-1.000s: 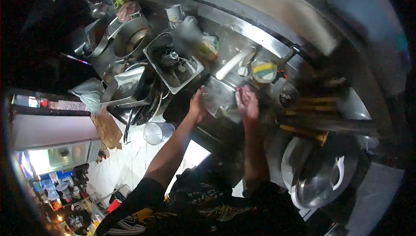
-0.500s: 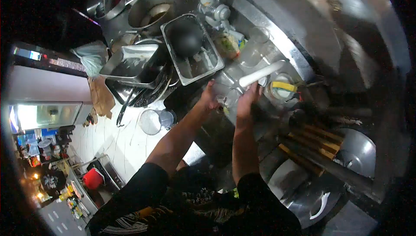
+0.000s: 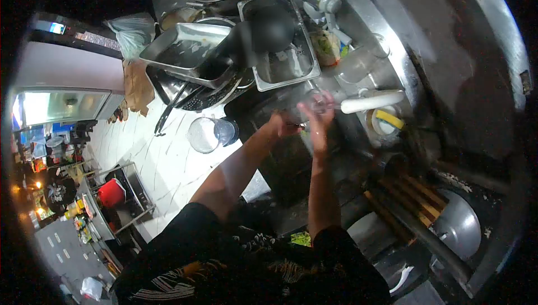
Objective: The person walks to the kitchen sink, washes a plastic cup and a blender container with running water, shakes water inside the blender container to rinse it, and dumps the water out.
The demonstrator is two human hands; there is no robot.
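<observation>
Over the dark sink (image 3: 274,154), my two hands are close together. My left hand (image 3: 284,126) has its fingers curled at the rim of a clear, round glass-like vessel (image 3: 298,115), partly hidden. My right hand (image 3: 318,109) is at the vessel's other side, its fingers smeared by motion; its exact grip cannot be made out. Just right of it is a thick white handle-like tube (image 3: 371,102). Beyond that, a yellow-and-white sponge-like piece (image 3: 389,119) lies on a round container. A larger clear container (image 3: 358,70) is tilted behind the tube.
A deep steel pan (image 3: 287,72) stands behind the sink, with stacked pans (image 3: 188,50) to its left. Grey-white plumbing parts (image 3: 325,2) are at the back. A clear tub (image 3: 204,134) is on the white tiled floor. Wooden slats (image 3: 406,198) and steel bowls (image 3: 462,224) are right.
The view has shifted, moving the scene right. My right hand has come away from the white tube's near end and closer to my left hand and the clear vessel.
</observation>
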